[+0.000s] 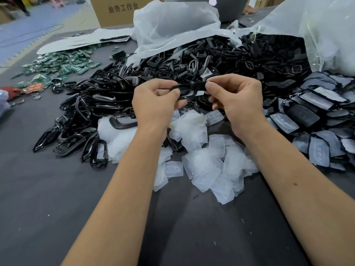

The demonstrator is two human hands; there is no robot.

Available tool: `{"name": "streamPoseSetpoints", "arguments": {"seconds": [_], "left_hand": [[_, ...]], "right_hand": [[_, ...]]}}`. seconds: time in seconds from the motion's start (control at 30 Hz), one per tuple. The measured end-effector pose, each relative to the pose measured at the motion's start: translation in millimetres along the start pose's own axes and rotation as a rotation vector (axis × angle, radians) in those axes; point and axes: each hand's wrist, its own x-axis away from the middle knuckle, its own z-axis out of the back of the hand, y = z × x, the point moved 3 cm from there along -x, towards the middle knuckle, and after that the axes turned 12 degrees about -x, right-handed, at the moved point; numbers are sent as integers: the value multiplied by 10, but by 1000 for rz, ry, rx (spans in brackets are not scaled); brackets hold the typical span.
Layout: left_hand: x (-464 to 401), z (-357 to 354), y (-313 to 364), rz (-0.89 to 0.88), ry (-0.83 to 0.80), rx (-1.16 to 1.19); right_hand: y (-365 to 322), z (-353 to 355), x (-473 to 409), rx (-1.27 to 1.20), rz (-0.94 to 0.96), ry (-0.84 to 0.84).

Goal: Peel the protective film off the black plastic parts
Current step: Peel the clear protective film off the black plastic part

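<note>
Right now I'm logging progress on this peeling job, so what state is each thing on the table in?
black frame part: held up between both hands
left hand: grips the part's left end
right hand: pinches the part's right end
peeled film pieces: loose heap on the table
black frames pile: spilled from an open bag
plastic bag: open, mouth toward the person
green circuit boards: scattered, far left

Black frame (189,91) between both hands

Green circuit boards (63,64) lie left — cardboard box (117,10) beyond.
</note>
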Motion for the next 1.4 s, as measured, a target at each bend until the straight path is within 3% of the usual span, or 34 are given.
{"name": "streamPoseSetpoints", "arguments": {"seconds": [0.17,0.43,0.87,1.07,1.23,1.4], "left_hand": [[55,-131,-50,52,-113,74],[51,-132,-86,94,-175,70],[61,-119,-94,98,-152,44],[90,-86,-91,-28,-136,-48],[85,-80,-24,-39,-242,60],[125,-107,1,-124,-213,-55]], "right_hand": [[8,-46,36,124,-8,-96],[32,-45,44,222,-24,-42],[36,-59,44,279,-51,-17],[44,-42,23,371,-103,-29],[-60,-4,-33,213,-223,-221],[-182,-15,-52,368,-134,-282]]}}
